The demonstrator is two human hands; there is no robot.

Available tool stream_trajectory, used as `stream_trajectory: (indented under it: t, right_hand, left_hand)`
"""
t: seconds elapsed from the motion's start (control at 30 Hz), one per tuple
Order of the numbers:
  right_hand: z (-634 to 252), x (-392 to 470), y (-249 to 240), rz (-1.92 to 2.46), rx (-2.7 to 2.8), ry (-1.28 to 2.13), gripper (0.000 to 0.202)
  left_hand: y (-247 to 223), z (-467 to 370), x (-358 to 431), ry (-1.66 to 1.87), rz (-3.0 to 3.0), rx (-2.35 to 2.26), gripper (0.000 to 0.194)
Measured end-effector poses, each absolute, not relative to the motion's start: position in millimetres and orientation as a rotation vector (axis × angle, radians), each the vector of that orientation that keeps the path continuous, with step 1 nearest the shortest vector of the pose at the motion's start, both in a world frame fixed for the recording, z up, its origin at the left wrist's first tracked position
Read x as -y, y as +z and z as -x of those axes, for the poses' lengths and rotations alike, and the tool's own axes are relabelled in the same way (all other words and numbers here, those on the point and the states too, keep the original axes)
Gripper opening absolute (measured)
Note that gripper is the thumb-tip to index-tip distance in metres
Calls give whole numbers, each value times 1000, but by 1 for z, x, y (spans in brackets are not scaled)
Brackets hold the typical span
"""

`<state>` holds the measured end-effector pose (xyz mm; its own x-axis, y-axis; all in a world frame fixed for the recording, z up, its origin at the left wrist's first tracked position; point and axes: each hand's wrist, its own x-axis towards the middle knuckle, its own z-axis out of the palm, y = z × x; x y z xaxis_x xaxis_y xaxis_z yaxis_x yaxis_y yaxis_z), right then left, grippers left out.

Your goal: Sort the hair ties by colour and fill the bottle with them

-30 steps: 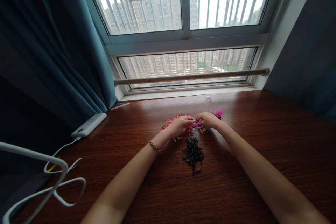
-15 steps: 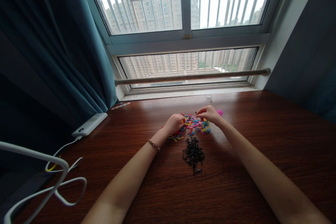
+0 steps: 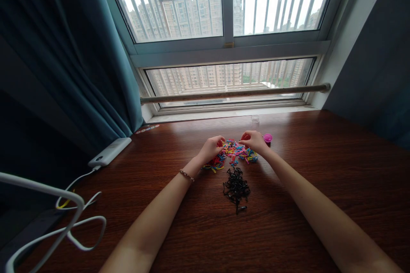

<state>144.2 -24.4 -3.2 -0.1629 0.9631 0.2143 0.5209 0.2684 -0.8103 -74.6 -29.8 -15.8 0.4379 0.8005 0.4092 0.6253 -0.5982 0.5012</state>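
A loose pile of small coloured rubber bands (image 3: pixel 235 149) lies on the brown wooden table, mostly pink, blue, yellow and red. My left hand (image 3: pixel 212 147), a beaded bracelet at its wrist, is at the pile's left side with its fingers curled; what they may hold is too small to make out. Over the pile's far right side, my right hand (image 3: pixel 252 140) has its thumb and fingertips drawn together, and any small thing between them cannot be made out. Closer to me lies a heap of black rubber bands (image 3: pixel 236 185), touched by neither hand.
A small pink lid or cup (image 3: pixel 267 137) lies beside my right wrist. Behind it stands a clear jar (image 3: pixel 255 121). A white power bank (image 3: pixel 109 152) with a white cable (image 3: pixel 85 222) is at the left, below the blue curtain (image 3: pixel 105 51). The window (image 3: pixel 227 51) is behind the table.
My left hand has shifted slightly left and up. My right hand has dropped a little, and the dark bit at its fingertips no longer shows. More of the pink lid or cup is visible.
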Motion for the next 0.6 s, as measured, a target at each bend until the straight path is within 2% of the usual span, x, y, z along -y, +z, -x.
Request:
stream_trajectory:
  t: [0.13, 0.27, 0.47, 0.6]
  right_hand:
    - [-144, 26, -4, 1340, 1845, 693, 15]
    - [-145, 24, -1, 1315, 1806, 822, 14]
    - [-151, 34, 26, 1239, 1884, 1255, 21]
    - [-153, 50, 39, 1124, 2166, 1721, 30]
  left_hand:
    - [-12, 74, 32, 920, -2427, -1226, 28]
    - [-12, 75, 35, 865, -2536, -1300, 19]
    - [-15, 74, 36, 694, -2661, -1384, 9]
    - [-16, 73, 35, 719, -2650, -1385, 7]
